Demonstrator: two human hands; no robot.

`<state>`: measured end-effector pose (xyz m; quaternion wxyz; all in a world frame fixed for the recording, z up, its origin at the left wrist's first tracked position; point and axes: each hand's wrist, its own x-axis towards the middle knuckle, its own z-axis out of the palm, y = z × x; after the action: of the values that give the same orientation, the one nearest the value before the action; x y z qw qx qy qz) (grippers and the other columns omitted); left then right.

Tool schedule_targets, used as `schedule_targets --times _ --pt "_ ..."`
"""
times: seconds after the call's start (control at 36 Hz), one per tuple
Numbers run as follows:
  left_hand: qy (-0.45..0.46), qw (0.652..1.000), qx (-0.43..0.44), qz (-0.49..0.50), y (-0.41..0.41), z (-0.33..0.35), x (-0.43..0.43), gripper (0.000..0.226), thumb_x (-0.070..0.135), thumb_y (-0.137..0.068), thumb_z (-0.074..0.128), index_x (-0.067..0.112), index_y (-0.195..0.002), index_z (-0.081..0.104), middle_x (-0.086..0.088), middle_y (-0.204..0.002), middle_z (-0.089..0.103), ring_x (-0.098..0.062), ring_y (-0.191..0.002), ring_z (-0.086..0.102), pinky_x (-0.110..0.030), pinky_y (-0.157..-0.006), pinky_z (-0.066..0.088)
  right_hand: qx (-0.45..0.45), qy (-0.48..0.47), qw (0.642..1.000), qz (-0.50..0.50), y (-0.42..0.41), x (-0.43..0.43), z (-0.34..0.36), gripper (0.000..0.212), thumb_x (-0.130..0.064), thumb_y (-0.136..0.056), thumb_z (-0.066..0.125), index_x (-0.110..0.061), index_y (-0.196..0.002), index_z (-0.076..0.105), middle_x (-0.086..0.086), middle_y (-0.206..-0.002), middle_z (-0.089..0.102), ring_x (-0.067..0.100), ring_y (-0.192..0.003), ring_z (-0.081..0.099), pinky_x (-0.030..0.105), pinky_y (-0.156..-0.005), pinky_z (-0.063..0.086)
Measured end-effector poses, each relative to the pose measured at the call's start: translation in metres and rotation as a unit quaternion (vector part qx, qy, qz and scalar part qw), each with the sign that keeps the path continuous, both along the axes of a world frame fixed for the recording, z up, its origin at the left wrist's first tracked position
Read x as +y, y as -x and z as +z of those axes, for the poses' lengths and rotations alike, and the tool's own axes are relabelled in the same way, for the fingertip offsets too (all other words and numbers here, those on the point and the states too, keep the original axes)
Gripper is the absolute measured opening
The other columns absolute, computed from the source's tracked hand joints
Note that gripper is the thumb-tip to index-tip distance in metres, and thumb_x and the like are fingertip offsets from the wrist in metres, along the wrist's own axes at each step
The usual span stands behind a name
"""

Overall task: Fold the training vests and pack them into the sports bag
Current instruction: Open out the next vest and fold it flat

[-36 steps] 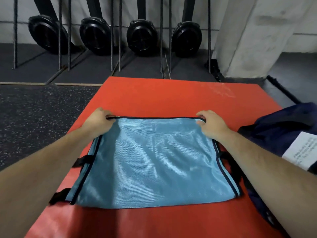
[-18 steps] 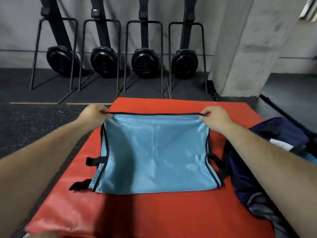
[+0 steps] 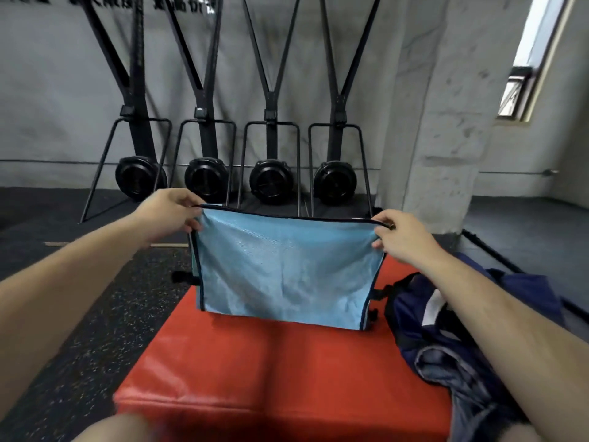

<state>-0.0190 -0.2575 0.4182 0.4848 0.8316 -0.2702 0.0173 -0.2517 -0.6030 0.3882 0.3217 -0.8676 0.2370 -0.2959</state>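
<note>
**Blue vest held up by its top edge over the red pad**

Head view. Both hands are grasping: the left hand (image 3: 169,215) pinches the top left corner of the light blue mesh vest (image 3: 287,269), and the right hand (image 3: 401,237) pinches the top right corner, fingers curled on the dark piping. The vest hangs between the hands as a flat folded panel with its top edge pulled nearly straight. Short black straps (image 3: 180,277) stick out at its sides below each hand. Its lower edge lies over the far part of the pad; whether it touches cannot be told.

Below the hands lies a thick red pad (image 3: 271,362) with a glossy skin, its near front edge just ahead of the person. Under the left forearm runs dark speckled rubber floor (image 3: 95,330). Under the right forearm the navy sports bag (image 3: 424,314) slumps against the pad's right edge, a white patch showing on it and grey-blue fabric at its near end.

Beyond the hands, four black exercise machines (image 3: 271,180) stand in a row against a grey wall. Beyond the right hand rises a pale concrete pillar (image 3: 446,122), with a window (image 3: 526,59) high up to its right.

The near half of the pad, between the forearms, is bare red surface. The bag crowds the side by the right arm.
</note>
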Motion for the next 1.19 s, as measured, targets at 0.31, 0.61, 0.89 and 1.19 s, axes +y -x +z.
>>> schedule_targets --times 0.31,0.61,0.89,1.19 --pt "-0.021 1.0 0.009 0.02 0.024 0.029 0.003 0.007 0.006 -0.095 0.06 0.009 -0.097 0.066 -0.013 -0.078 0.072 -0.012 -0.056 0.07 -0.024 -0.057 0.054 0.056 -0.011 0.998 0.009 0.015 0.011 0.057 0.015 0.0 -0.099 0.049 -0.008 -0.107 0.058 0.014 -0.073 0.067 0.01 -0.048 0.068 0.021 -0.041 0.048" --pt "0.025 0.998 0.023 0.059 -0.021 -0.004 -0.028 0.018 0.003 -0.095 0.06 0.017 -0.086 0.066 -0.007 -0.087 0.069 -0.008 -0.062 0.07 -0.018 -0.057 0.055 0.045 0.018 0.999 -0.01 -0.048 -0.016 0.034 0.023 -0.004 -0.096 0.055 -0.023 -0.084 0.06 0.006 -0.091 0.069 0.023 -0.079 0.072 0.04 -0.075 0.06" --pt "0.119 0.987 0.003 0.107 0.02 -0.072 -0.021 0.017 0.009 -0.086 0.072 0.021 -0.098 0.076 0.004 -0.091 0.072 0.001 -0.074 0.061 -0.008 -0.066 0.043 -0.068 0.081 0.992 -0.076 -0.03 -0.009 -0.05 0.036 0.009 -0.082 0.05 -0.007 -0.106 0.071 0.008 -0.108 0.07 0.023 -0.103 0.061 0.016 -0.083 0.035" --pt "-0.037 0.971 0.138 0.19 0.091 -0.241 -0.01 0.013 0.018 -0.092 0.063 0.013 -0.091 0.075 -0.017 -0.089 0.071 -0.029 -0.082 0.064 -0.038 -0.073 0.045 0.059 -0.051 0.995 -0.056 0.027 0.049 -0.24 0.02 -0.005 -0.091 0.056 -0.004 -0.106 0.069 0.009 -0.112 0.065 0.025 -0.109 0.06 0.018 -0.088 0.035"
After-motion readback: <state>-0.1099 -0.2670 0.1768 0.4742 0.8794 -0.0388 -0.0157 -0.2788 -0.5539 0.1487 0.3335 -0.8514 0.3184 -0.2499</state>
